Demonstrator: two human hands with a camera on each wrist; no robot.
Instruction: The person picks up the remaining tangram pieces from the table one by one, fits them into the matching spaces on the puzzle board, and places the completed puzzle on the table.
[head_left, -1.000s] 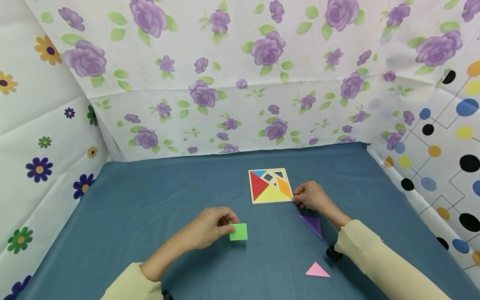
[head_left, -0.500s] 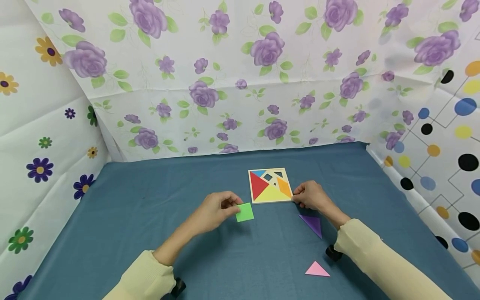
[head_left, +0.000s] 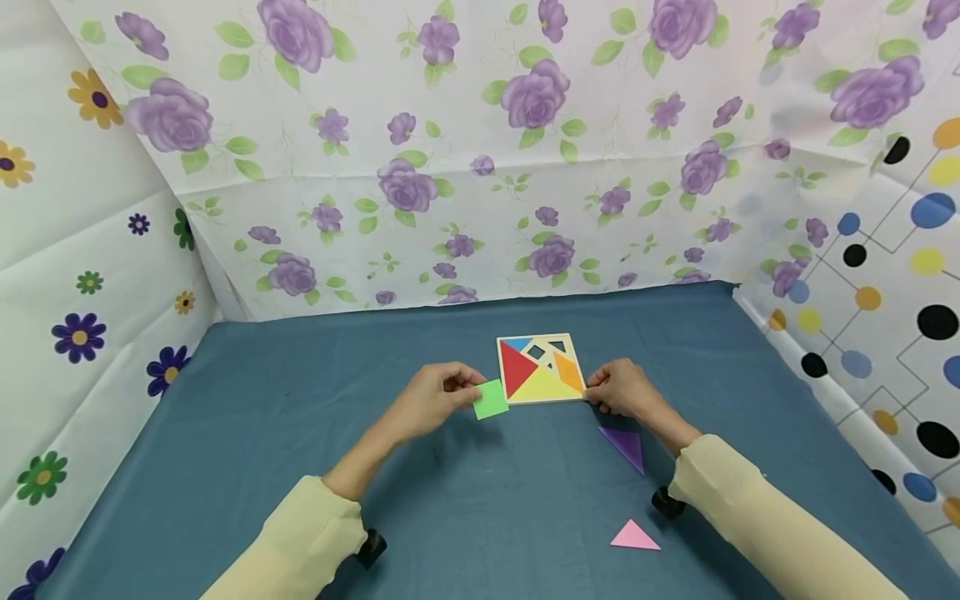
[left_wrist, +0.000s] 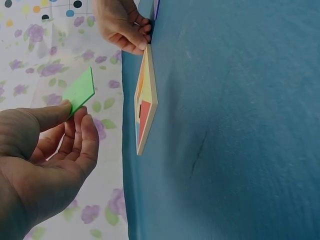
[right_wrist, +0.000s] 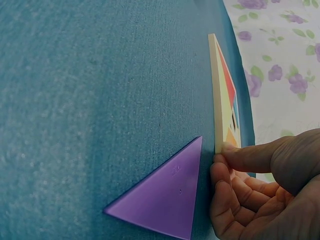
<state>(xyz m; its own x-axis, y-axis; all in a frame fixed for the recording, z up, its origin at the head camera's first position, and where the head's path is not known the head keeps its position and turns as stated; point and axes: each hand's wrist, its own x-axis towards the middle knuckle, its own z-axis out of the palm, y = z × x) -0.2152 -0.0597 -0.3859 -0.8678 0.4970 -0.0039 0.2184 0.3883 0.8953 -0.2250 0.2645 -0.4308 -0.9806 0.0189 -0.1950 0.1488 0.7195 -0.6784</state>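
Note:
My left hand (head_left: 438,400) pinches a green square tangram piece (head_left: 491,400) by its edge between thumb and fingers. In the left wrist view the green piece (left_wrist: 80,92) is held up above the cloth. A wooden tangram tray (head_left: 542,400) lies flat at the back, with red, yellow, orange and blue pieces in it. Several slots, one of them square, show dark cloth through them. At the tray's front right corner my right hand (head_left: 621,389) pinches the frame, thumb on top in the right wrist view. A purple triangle (right_wrist: 160,195) lies just in front of that hand.
A pink triangle (head_left: 635,536) lies on the blue tablecloth (head_left: 262,467) nearer the front, left of the right sleeve. Flowered sheets (head_left: 480,167) rise behind and at the left; a dotted sheet (head_left: 885,333) stands at the right. A black band sits on each wrist.
My left hand has carried the green square forward and slightly right, up to the tray's left front corner in the head view. My right hand stays at the tray's corner.

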